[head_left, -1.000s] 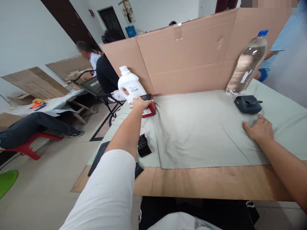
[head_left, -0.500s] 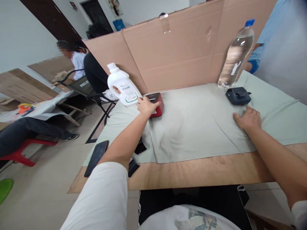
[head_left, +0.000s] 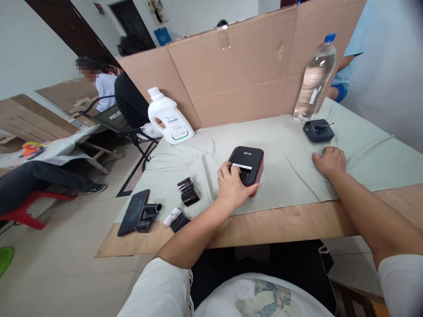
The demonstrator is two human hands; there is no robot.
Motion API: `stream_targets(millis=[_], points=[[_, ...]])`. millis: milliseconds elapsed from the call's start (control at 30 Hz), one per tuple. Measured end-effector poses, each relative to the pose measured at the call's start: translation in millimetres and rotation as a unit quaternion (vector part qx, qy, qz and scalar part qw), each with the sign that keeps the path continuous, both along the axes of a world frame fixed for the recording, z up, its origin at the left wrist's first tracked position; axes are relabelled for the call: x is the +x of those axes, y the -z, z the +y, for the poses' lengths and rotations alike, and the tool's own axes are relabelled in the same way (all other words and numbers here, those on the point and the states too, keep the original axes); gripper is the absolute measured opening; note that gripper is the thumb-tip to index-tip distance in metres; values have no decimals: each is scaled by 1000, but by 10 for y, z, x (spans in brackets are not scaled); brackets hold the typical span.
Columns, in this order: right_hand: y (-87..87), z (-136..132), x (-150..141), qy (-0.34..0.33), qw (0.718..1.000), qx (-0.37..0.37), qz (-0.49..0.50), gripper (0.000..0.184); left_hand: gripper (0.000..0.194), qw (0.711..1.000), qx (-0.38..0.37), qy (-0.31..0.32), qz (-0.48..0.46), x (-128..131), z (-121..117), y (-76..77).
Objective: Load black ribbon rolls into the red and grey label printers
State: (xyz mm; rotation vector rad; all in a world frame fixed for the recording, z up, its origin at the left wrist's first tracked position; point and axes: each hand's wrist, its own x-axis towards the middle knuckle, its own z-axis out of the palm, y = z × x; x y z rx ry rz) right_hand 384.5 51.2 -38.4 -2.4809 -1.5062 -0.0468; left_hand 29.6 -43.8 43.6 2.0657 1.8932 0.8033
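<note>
My left hand (head_left: 231, 184) is closed round the near end of a black and red label printer (head_left: 247, 155). Its thumb presses the near right corner and its fingers lie over the left edge and top. A white strip shows at the slot in the printer's top, close to my fingertips. My right hand (head_left: 331, 160) rests on the cloth with thumb and fingers apart, holding nothing. Just beyond it sits a small dark box-shaped device (head_left: 318, 131), not touched by the hand. Several curled black strips, one (head_left: 188, 192) among them, lie left of my left forearm.
A white jug-shaped bottle (head_left: 171, 119) stands at the back left, and a clear water bottle (head_left: 315, 81) at the back right. Behind them rises a cardboard partition (head_left: 238, 75). A dark phone (head_left: 134, 213) lies near the left table edge. Other people sit beyond.
My left hand has brought the label printer from beside the white bottle toward me and to the right. The black strips now show fully. My right hand stays by the dark device.
</note>
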Motion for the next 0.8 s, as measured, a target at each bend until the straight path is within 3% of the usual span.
stream_targets(millis=[133,267,367,467,567,633,800], points=[[-13,-40,-50,-10,998,28,46,55,53,991,-1,16,-130,-206,12,18],[-48,-79,-417,-39,983,131,120,51,40,956,-13,7,-293,-481,341,74],[-109,-160,-930,-174,942,190,216,43,45,879,-98,22,-466,-574,575,268],[-180,-334,-1479,-269,892,158,327,48,59,787,-156,87,-591,-571,651,475],[-197,-568,-1887,-267,884,129,361,58,66,739,-182,136,-634,-555,620,568],[-162,-715,-2037,-270,879,173,354,61,68,724,-193,151,-645,-554,586,567],[-81,-921,-2084,-357,844,266,299,60,72,697,-218,169,-662,-516,472,517]])
